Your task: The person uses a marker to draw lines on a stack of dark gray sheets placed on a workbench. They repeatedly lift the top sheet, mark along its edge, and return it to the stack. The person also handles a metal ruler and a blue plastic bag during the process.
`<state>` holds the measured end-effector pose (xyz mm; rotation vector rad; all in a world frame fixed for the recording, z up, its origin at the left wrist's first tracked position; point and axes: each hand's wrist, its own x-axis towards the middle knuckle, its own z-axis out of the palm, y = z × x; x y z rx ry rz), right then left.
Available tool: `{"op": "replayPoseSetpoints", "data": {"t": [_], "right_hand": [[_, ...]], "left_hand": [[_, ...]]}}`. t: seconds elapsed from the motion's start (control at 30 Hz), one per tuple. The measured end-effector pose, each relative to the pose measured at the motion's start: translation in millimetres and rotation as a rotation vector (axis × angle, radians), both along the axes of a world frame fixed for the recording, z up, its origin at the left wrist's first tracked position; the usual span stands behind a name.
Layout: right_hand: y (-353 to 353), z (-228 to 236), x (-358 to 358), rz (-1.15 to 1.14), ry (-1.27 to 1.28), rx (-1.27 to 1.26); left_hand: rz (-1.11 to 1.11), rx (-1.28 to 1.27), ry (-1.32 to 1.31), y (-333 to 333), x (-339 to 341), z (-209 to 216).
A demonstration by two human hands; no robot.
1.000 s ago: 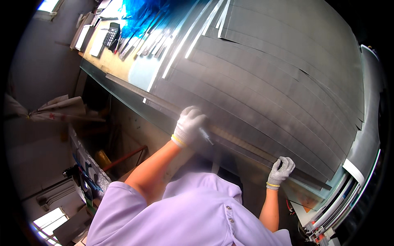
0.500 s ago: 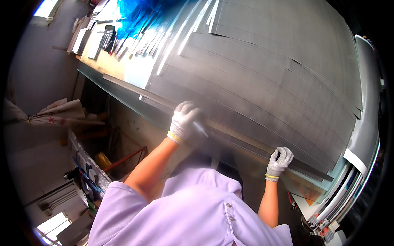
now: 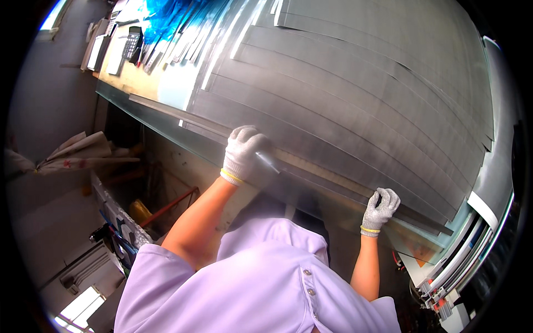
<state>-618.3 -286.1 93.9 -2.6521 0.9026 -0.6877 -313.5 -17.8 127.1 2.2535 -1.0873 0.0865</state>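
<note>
A long, narrow grey bar lies along the near edge of the table, in front of overlapping dark grey sheets. My left hand, in a pale knit glove with a yellow cuff, has its fingers curled over the bar left of the middle. Beside that hand shows a short, bright slim streak, too blurred to name. Toward the bar's right end is my right hand, gloved alike, with thumb and fingers bent together at the bar. What lies inside its fingers is hidden.
The glass tabletop edge runs in front of me. At the far left are a black calculator, blue plastic film and several thin strips. A grey roll-like machine part borders the table's right. A red bar stands below left.
The view has shifted slightly, so table and sheets sit a little higher and further left. Both hands stay at the bar with their fingers bent much as before.
</note>
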Motion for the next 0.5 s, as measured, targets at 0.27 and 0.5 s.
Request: {"op": "replayPoseSetpoints", "data": {"t": [0.27, 0.5], "right_hand": [[-6, 4, 2, -0.057, 0.009, -0.053], [-13, 5, -3, -0.063, 0.038, -0.014]], "left_hand": [[-0.004, 0.016, -0.02, 0, -3, -18], [-0.027, -0.147, 0.04, 17, -2, -52]]}}
